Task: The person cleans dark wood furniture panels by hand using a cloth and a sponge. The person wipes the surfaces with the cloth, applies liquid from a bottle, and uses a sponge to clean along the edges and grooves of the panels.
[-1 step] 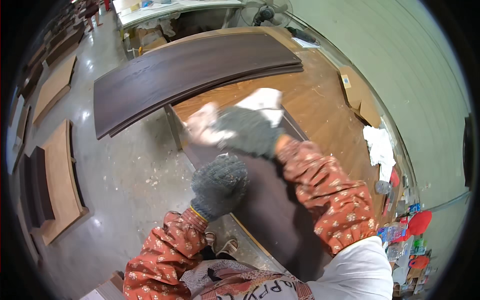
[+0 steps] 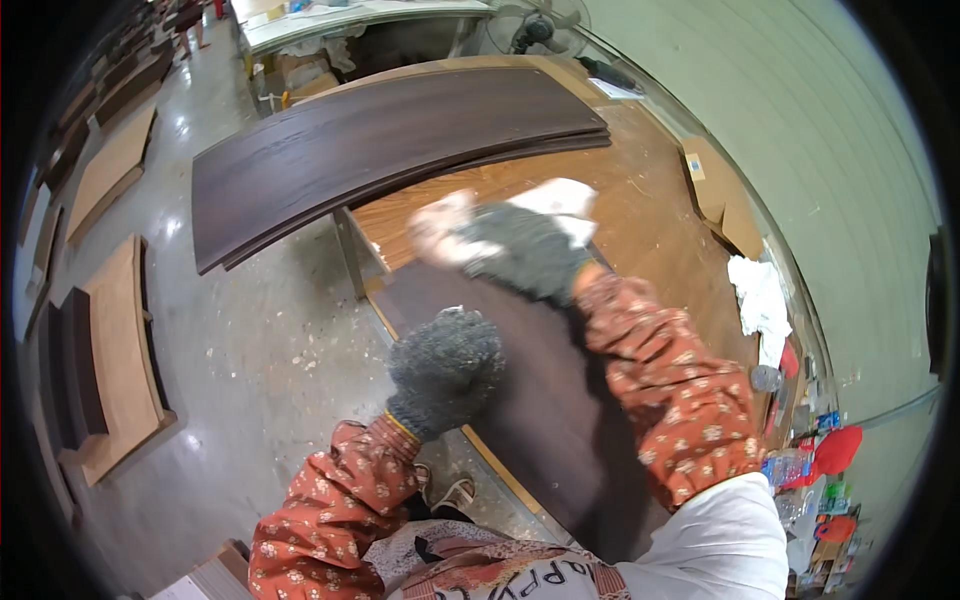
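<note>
My right hand (image 2: 530, 252), in a dark grey knit glove, presses a white cloth (image 2: 563, 200) against the far end of a dark brown board (image 2: 540, 390). Motion blurs its fingertips and the bunched part of the cloth. My left hand (image 2: 447, 368), gloved the same way, is curled closed above the board's left edge. A small white bit shows at the top of this glove; what the fingers hold is hidden. The board lies lengthwise on a brown wood-grain table (image 2: 655, 215), reaching toward my body.
Dark panels (image 2: 400, 140) are stacked across the table's far end, overhanging its left side. Along the right lie a cardboard piece (image 2: 722, 195), a crumpled white cloth (image 2: 758, 300) and several bottles (image 2: 790, 468). A fan (image 2: 535, 30) stands behind. More boards (image 2: 125, 350) rest on the left.
My right hand has slid a little to the right with the white cloth, uncovering more of the board's far left corner. My left hand stays nearly in place.
</note>
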A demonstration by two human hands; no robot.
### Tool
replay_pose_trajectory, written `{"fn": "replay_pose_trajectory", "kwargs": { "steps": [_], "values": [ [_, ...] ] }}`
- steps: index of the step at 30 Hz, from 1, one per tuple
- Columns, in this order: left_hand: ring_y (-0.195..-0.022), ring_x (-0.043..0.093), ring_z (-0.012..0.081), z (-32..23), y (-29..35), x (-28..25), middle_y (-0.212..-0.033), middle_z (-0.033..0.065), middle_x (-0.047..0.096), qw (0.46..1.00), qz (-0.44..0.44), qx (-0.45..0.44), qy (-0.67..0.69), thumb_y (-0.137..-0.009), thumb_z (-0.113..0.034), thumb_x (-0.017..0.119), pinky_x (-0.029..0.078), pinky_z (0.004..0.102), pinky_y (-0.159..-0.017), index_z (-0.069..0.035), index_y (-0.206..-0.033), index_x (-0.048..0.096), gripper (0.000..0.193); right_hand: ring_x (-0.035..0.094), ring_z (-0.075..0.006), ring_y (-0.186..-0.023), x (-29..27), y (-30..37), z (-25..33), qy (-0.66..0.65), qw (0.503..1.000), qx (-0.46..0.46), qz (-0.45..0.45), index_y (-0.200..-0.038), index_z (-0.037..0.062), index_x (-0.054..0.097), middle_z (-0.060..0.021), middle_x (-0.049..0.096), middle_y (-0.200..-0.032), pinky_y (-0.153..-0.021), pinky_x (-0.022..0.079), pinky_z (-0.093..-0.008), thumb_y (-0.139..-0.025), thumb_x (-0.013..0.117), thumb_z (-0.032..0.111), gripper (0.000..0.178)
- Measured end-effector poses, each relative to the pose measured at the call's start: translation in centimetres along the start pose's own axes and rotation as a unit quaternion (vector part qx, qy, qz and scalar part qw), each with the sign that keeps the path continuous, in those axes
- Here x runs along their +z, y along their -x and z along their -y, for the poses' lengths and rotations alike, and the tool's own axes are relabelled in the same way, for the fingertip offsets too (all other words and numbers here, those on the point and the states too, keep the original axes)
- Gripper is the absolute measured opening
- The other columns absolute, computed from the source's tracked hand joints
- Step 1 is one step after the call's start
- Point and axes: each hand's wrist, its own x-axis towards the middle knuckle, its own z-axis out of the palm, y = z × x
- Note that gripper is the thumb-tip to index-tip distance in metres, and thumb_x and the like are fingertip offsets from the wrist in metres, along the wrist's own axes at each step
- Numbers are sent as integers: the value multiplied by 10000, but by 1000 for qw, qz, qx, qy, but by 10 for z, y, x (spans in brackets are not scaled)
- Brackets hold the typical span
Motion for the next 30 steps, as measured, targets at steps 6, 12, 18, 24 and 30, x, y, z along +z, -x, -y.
{"fn": "replay_pose_trajectory", "kwargs": {
  "steps": [6, 12, 18, 24, 30],
  "values": [
    [-914, 599, 350, 2, 7, 5, -953, 114, 628, 997, -74, 27, -13, -772, -202, 624, 471, 441, -820, -107, -979, 642, 228, 468, -349, -1191, -28, 14, 8, 76, 996, 29, 49, -1186, 107, 595, -174, 565, -1216, -1038, 321, -438, -892, 533, 375, 402],
    [-800, 629, 333, 0, 10, 8, -895, 112, 657, 999, 12, -27, -38, -741, -169, 679, 507, 409, -794, -88, -959, 666, 233, 604, -351, -875, 29, -21, 59, 93, 995, -20, -8, -1089, 118, 581, -174, 626, -1015, -785, 447, -479, -867, 465, 320, 321],
    [-921, 653, 319, -6, 1, 12, -953, 140, 682, 999, -23, 24, -23, -784, -98, 661, 462, 429, -941, -44, -927, 691, 156, 554, -357, -1012, -31, 76, 23, 236, 956, 151, -92, -1212, 75, 510, -201, 570, -1104, -831, 457, -440, -873, 438, 227, 378],
    [-959, 646, 308, -5, 2, 13, -978, 140, 684, 998, -33, 17, -42, -808, -91, 649, 443, 417, -965, -21, -947, 693, 162, 582, -358, -927, -43, 273, 53, 284, 901, 280, -171, -1065, 19, 587, -199, 622, -964, -830, 433, -463, -844, 548, 352, 402],
    [-978, 641, 296, 3, 8, 18, -996, 133, 685, 999, -36, 13, -11, -832, -115, 642, 430, 408, -983, -10, -968, 689, 177, 522, -366, -1080, -81, 411, 146, 267, 830, 481, -93, -1195, 81, 550, -186, 590, -1128, -943, 388, -447, -895, 504, 320, 386]
  ]
}}
